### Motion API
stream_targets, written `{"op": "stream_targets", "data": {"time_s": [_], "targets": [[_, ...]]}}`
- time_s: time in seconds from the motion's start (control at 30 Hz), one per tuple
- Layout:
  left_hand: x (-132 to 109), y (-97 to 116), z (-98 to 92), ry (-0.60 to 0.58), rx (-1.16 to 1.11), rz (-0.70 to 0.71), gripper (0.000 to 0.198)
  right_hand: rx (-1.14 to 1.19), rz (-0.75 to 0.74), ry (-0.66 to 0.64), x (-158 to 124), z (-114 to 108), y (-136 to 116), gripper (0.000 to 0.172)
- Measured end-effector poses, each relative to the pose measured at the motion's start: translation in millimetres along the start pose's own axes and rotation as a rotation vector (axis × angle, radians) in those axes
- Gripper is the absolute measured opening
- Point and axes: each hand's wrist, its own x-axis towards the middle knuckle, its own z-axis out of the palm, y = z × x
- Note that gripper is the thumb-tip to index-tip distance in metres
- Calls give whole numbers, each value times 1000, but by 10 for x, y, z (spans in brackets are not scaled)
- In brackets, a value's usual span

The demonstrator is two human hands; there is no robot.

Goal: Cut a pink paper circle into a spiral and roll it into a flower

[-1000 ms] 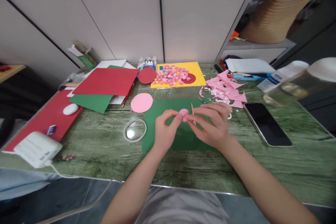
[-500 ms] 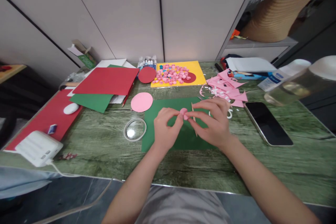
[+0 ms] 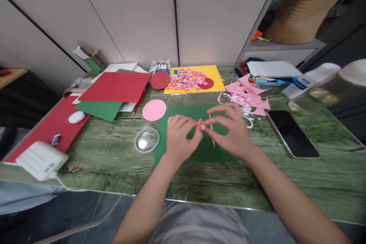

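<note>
Between my two hands is a small rolled pink paper piece (image 3: 202, 126), above a green sheet (image 3: 197, 156). My left hand (image 3: 183, 137) pinches its left side with thumb and forefinger. From the other side, the thumb and a finger of my right hand (image 3: 230, 131) grip the same piece. A thin wooden stick (image 3: 212, 131) stands out beside my right fingers; whether they hold it or it lies on the sheet, I cannot tell. Behind, a yellow sheet (image 3: 219, 80) carries a heap of small pink rolls (image 3: 187, 79) with some blue and yellow ones.
A pink paper circle (image 3: 154, 110) and a roll of clear tape (image 3: 146, 140) lie left of the green sheet. Pink scraps (image 3: 246, 93) and a phone (image 3: 293, 133) are on the right. Red sheets (image 3: 114, 87), a mouse (image 3: 76, 117) and a white charger (image 3: 42, 160) occupy the left.
The pink piece has turned between my fingertips and looks narrower now. My left fingers have shifted slightly to the right, and both hands stay over the green sheet.
</note>
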Motion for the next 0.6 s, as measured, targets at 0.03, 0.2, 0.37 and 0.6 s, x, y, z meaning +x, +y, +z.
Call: {"op": "stream_targets", "data": {"time_s": [0.03, 0.2, 0.37, 0.6], "targets": [[-1, -4, 1, -6, 5, 8, 12, 15, 14, -18, 4, -5, 0, 1], [-5, -18, 8, -56, 5, 11, 13, 79, 67, -93, 26, -29, -7, 3], [3, -1, 5, -75, -39, -4, 14, 146, 126, -135, 43, -38, 6, 11], [0, -20, 12, -134, -182, -70, 11, 328, 181, -283, 69, -61, 49, 9]]}}
